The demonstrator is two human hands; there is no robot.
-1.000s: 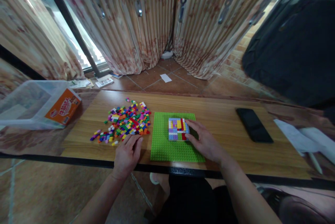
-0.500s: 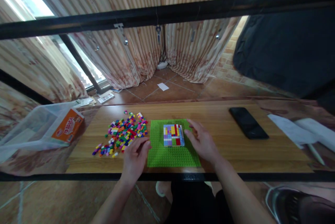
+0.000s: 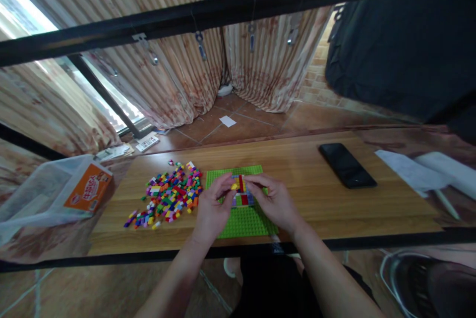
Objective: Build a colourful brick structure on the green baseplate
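A square build of building bricks (image 3: 244,199) in several colours stands on a green baseplate (image 3: 247,224), partly covered by my hands. My left hand (image 3: 211,211) is closed at the build's left side, with a small yellow brick (image 3: 234,186) at its thumb and fingertips. From the right, my right hand (image 3: 274,200) reaches over the build's right edge, its thumb and fingers closed against it. The exact contact under the fingertips is hidden.
Loose coloured bricks (image 3: 173,191) lie in a heap left of the baseplate on the wooden tabletop (image 3: 301,179). A black phone (image 3: 346,165) lies at the right. Further left is a clear plastic bin (image 3: 48,179) with an orange label. A dark metal bar (image 3: 163,17) crosses behind.
My left hand has moved right, from beside the loose bricks to the build. My right hand has come in from the right and its fingers have closed at the build. The view has tilted slightly.
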